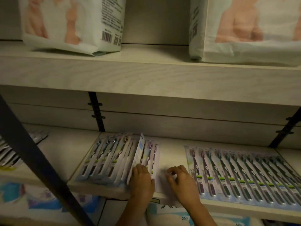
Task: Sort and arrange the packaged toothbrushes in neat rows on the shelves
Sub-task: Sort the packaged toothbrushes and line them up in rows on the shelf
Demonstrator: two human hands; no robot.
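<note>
Head view: the left hand (141,178) rests on the near end of a tilted pack (138,152) standing on edge in the left row (112,157); whether it pinches it I cannot tell. The right hand (180,180), loosely curled and holding nothing, sits over bare shelf (171,154) beside the right row (244,173). If released, the pack may flop crooked. Dim light blurs labels; the right row runs off-frame

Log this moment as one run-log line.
left hand: holds tilted pack in left row | right hand: empty, over bare shelf | right row: flat, neat
</note>
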